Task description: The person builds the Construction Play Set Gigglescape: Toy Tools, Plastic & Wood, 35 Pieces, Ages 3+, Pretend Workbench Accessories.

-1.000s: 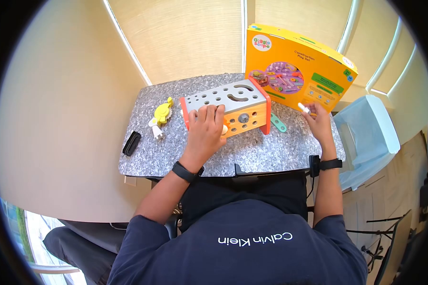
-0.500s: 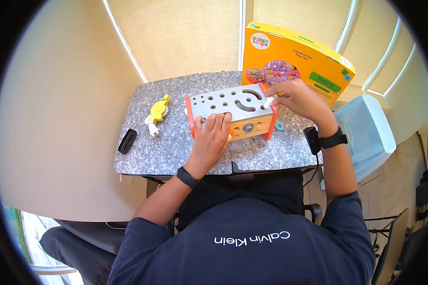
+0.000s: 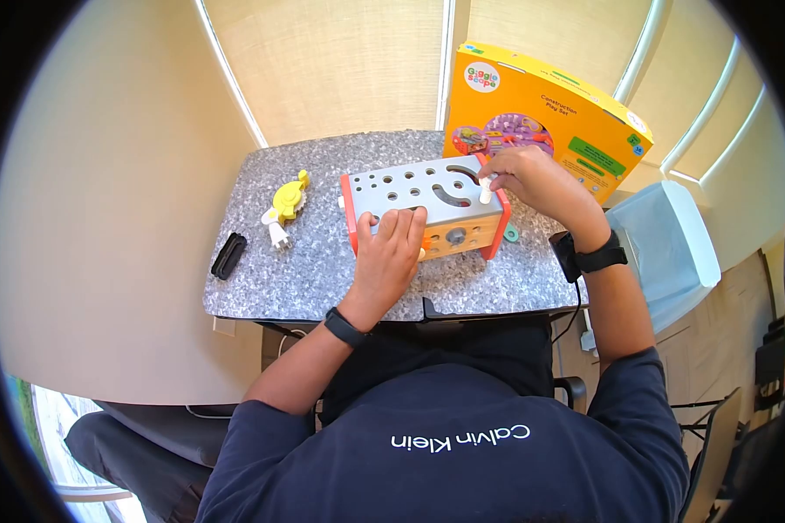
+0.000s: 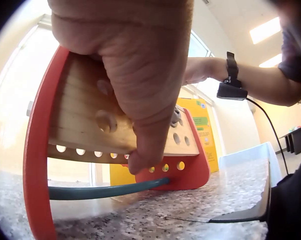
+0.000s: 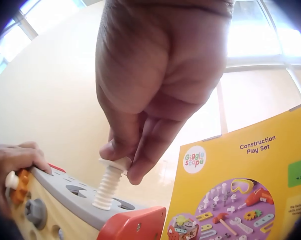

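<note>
A toy workbench (image 3: 410,187) with a grey perforated top, wooden side and red ends stands on the table. The left hand (image 3: 387,261) grips its near left side, fingers over the top edge and thumb down the wooden side in the left wrist view. The right hand (image 3: 536,181) pinches the head of a white screw (image 5: 108,186) between thumb and fingers. That screw stands nearly upright, its lower end at the grey top near the right red end (image 5: 133,226). A grey bolt (image 5: 36,214) and an orange piece (image 5: 21,187) sit on the wooden side.
Behind the workbench stands a yellow box (image 3: 532,113). On the speckled table (image 3: 323,279) lie a yellow toy (image 3: 290,199) with a white piece (image 3: 277,230), a black case (image 3: 228,255) at the left, and a green strip (image 3: 511,233). A pale blue bin (image 3: 672,235) stands right of the table.
The right hand has moved left from beside the yellow box, bringing the white screw to the workbench top and tilting it upright. The left hand keeps its grip; the workbench has shifted slightly.
</note>
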{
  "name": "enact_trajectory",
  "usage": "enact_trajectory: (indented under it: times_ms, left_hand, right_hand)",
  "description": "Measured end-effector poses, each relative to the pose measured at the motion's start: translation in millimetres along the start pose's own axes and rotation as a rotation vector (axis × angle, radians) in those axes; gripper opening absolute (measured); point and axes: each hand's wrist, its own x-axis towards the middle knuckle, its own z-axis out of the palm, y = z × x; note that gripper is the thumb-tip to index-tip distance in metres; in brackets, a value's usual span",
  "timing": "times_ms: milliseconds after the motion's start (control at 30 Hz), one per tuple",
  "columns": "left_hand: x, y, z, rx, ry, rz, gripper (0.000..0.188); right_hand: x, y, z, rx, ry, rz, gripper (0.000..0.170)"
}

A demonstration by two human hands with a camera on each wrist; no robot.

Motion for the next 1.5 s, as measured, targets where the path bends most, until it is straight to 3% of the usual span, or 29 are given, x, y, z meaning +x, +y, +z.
enact_trajectory:
  times_ms: [67, 133, 167, 233, 267, 333, 433, 567, 633, 667, 733, 767, 833, 933, 1067, 1233, 1333, 1367, 1433, 1500]
  left_hand:
    - [0, 0, 2, -0.004, 0.002, 0.0, 0.071]
    - [-1, 0, 2, -0.009, 0.002, 0.002, 0.071]
    - [-1, 0, 2, -0.01, 0.005, 0.001, 0.071]
    - [-1, 0, 2, -0.01, 0.008, 0.001, 0.071]
    - [-1, 0, 2, -0.008, 0.006, 0.0, 0.071]
    - [-1, 0, 3, -0.005, 0.005, 0.0, 0.071]
    - [-1, 0, 4, -0.002, 0.018, 0.0, 0.07]
    - [-2, -1, 2, -0.018, -0.007, -0.004, 0.07]
    - [-1, -1, 3, -0.019, -0.01, -0.005, 0.07]
    - [-1, -1, 4, -0.015, -0.001, -0.001, 0.07]
    - [-2, -1, 5, -0.012, 0.008, 0.0, 0.069]
    - [-2, -1, 5, -0.008, 0.018, 0.005, 0.069]
    - [-2, -1, 5, -0.004, 0.028, 0.01, 0.069]
    - [-2, -1, 5, -0.005, 0.028, 0.01, 0.07]
    - [-2, -1, 3, -0.01, 0.008, 0.001, 0.07]
    - [-2, -1, 5, -0.009, 0.017, 0.004, 0.071]
    - [-2, -1, 4, -0.011, 0.017, 0.006, 0.071]
    - [-2, -1, 5, -0.013, 0.027, 0.009, 0.072]
    - [-1, -2, 5, -0.014, 0.037, 0.01, 0.072]
    - [-1, -1, 4, -0.009, 0.033, 0.013, 0.073]
  right_hand:
    - [0, -6, -1, -0.016, 0.008, -0.009, 0.017]
    - [3, -15, -1, -0.09, -0.03, 0.177, 0.027]
    - [4, -14, 4, -0.091, -0.031, 0.179, 0.027]
    - [6, -8, 18, -0.231, 0.101, 0.092, 0.048]
    - [8, -5, 22, -0.231, 0.101, 0.092, 0.048]
    - [13, -2, 27, -0.357, 0.01, 0.149, 0.066]
    - [17, -7, 29, -0.488, -0.01, 0.231, 0.074]
    - [13, -14, 26, -0.499, -0.051, 0.291, 0.071]
    - [5, -10, 25, -0.277, 0.27, 0.152, 0.059]
    - [3, -5, 22, -0.277, 0.27, 0.151, 0.059]
    - [0, 2, 11, 0.058, 0.176, 0.064, 0.038]
    - [-2, 0, 6, 0.058, 0.173, 0.065, 0.038]
    - [-5, -5, -6, 0.078, -0.063, 0.012, 0.025]
    - [-1, 6, 9, -0.032, 0.038, -0.08, 0.02]
    - [3, -2, 6, 0.035, 0.015, 0.094, 0.023]
    - [14, -13, 10, -0.306, -0.104, 0.246, 0.046]
    - [15, -15, 7, -0.374, -0.132, 0.284, 0.047]
    - [13, -16, 5, -0.374, -0.131, 0.282, 0.047]
    - [6, -15, 1, -0.054, 0.089, 0.176, 0.035]
    - [0, -6, -2, 0.004, 0.038, 0.061, 0.027]
